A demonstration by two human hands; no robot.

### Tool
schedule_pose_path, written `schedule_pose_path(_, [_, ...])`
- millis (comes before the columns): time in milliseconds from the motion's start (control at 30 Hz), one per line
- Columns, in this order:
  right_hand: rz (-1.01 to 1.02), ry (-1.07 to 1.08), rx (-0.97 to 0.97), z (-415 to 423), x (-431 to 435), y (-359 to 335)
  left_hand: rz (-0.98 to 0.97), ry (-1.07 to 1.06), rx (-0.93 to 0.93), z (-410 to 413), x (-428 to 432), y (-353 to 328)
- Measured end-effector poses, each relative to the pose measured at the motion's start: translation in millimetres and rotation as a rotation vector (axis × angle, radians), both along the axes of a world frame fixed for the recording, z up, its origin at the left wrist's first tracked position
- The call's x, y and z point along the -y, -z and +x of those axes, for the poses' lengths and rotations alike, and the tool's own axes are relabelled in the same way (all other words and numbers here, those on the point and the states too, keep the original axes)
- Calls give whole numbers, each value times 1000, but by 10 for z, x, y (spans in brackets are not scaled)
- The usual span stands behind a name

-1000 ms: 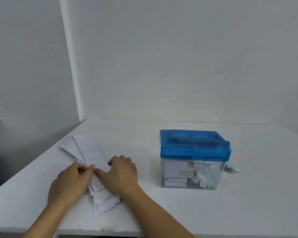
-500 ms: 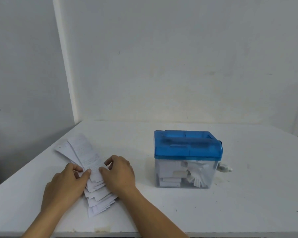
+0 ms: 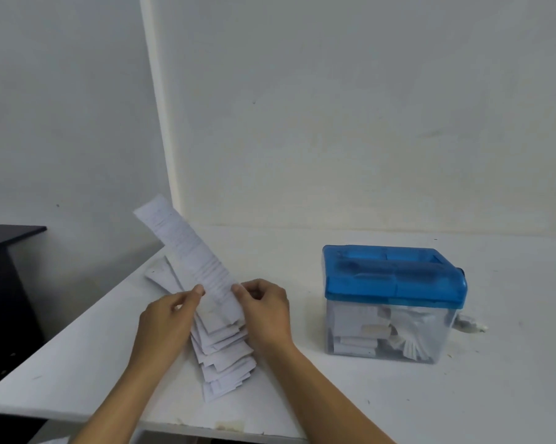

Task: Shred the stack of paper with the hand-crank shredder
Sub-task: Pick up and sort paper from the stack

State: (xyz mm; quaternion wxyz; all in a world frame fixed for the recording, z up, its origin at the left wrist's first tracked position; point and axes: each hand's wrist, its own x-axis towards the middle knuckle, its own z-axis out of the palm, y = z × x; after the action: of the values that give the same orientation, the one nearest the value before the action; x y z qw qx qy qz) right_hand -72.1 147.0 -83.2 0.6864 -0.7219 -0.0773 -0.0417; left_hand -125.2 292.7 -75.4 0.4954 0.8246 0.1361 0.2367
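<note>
A long white paper strip (image 3: 187, 248) with faint print is lifted off the table, slanting up to the left. My left hand (image 3: 167, 318) pinches its left edge and my right hand (image 3: 267, 312) pinches its right edge. Beneath them lies the fanned stack of paper strips (image 3: 225, 357) on the white table (image 3: 366, 395). To the right stands the shredder (image 3: 392, 302), with a blue lid over a clear bin that holds shredded paper. Its crank (image 3: 468, 325) sticks out on the right side.
The table's front edge runs just under my forearms and its left edge slants away to the wall. A dark piece of furniture (image 3: 4, 283) stands left of the table. White walls close the back.
Both hands lay on the stack before; now they have lifted one strip up off it. The camera has swung left, so the shredder sits further right.
</note>
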Motion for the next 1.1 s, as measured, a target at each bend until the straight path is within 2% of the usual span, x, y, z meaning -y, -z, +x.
schedule_pose_path(167, [141,-66,26,-29,21,-68,-183,95,-2,54,62,-200])
schedule_pose_path(300, [126,-147,25,-47,-4,-45,-189,109,9,70,-3,-270])
schedule_pose_path(400, [28,-104,14,-17,5,-25,-128,51,-20,133,-99,-252])
schedule_pose_path(500, [-80,-56,-13,27,26,5,49,-31,-127,232,-238,-156])
schedule_pose_path(600, [-316,-52,35,18,9,40,181,-27,-285,301,-286,-77])
schedule_pose_path(700, [-482,-7,96,27,-15,81,199,-16,-331,347,-300,-23])
schedule_pose_path(800, [-451,-22,78,27,-22,74,198,-37,-323,335,-277,-24])
schedule_pose_path(900, [-325,-53,59,4,-12,14,123,-73,-194,276,-189,-86])
schedule_pose_path(1000, [-135,-79,53,4,9,-57,-27,7,-149,243,-54,-270])
schedule_pose_path(1100, [-37,-121,83,-29,33,-147,-165,119,-136,220,52,-452])
